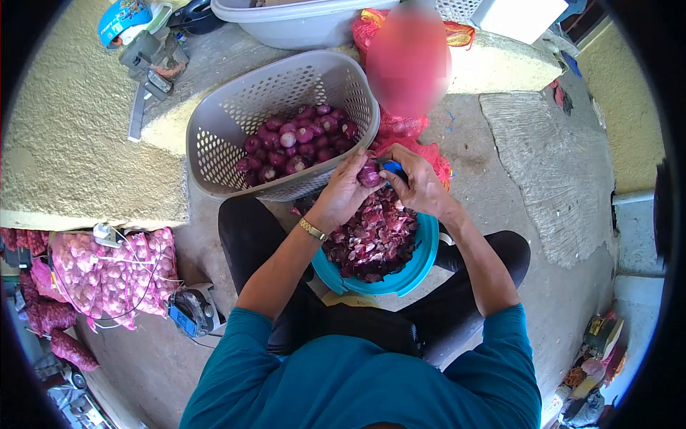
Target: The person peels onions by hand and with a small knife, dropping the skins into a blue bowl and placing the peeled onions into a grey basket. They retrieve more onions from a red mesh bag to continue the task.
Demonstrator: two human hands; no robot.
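Note:
My left hand [344, 191] is closed around a purple-red onion [369, 174], held over the teal tub. Close beside it, my right hand [420, 184] grips a small blue-handled tool [392, 169] against the onion; its working end is hidden, so its exact kind does not show. Beneath both hands, the teal tub [426, 259] holds a heap of dry onion skins [375, 239]. Just beyond my left hand stands a grey perforated basket [282, 84], tilted in view, with many shiny red onions [300, 139] in it.
Red mesh sacking [421, 154] lies right of the basket, partly under a blurred patch. A large grey tub [300, 25] stands behind. At left are a mesh sack of garlic-like bulbs [114, 272] and a weighing scale [193, 311]. A flattened sack [550, 164] covers floor at right.

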